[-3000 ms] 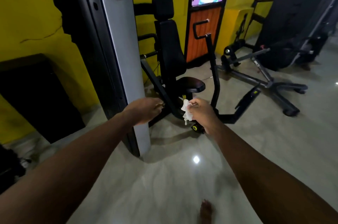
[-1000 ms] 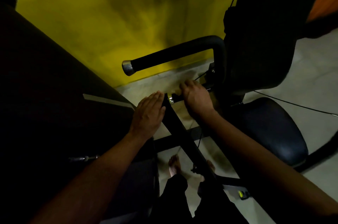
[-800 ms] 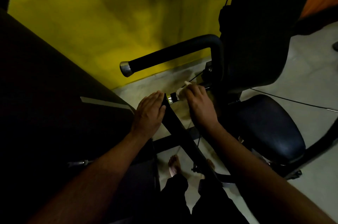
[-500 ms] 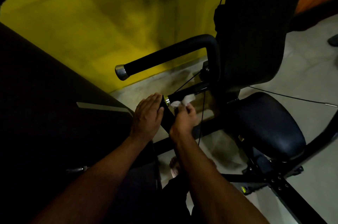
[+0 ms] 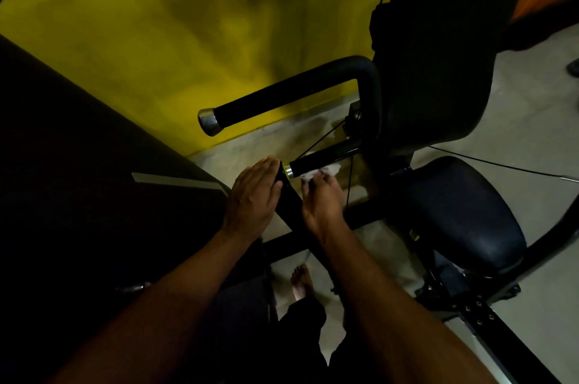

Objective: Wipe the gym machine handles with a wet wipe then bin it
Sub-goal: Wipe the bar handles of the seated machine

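Right hand fingers pinch white wet wipe under lower handle; left hand fingers straight, together, resting on the frame bar.

Both forearms bare, reaching forward and down from the lower edge of view, converging.

Left hand: palm down, fingers straight and close together. The fingertips seem to rest on the black bar, though the dim light leaves contact unsure.

Right hand: back of hand up, wrist straight, fingers curled forward, pinching a white wet wipe at the fingertips.

Hands side by side, just apart.

One bare foot shows between the forearms, dark trouser leg at the ankle.
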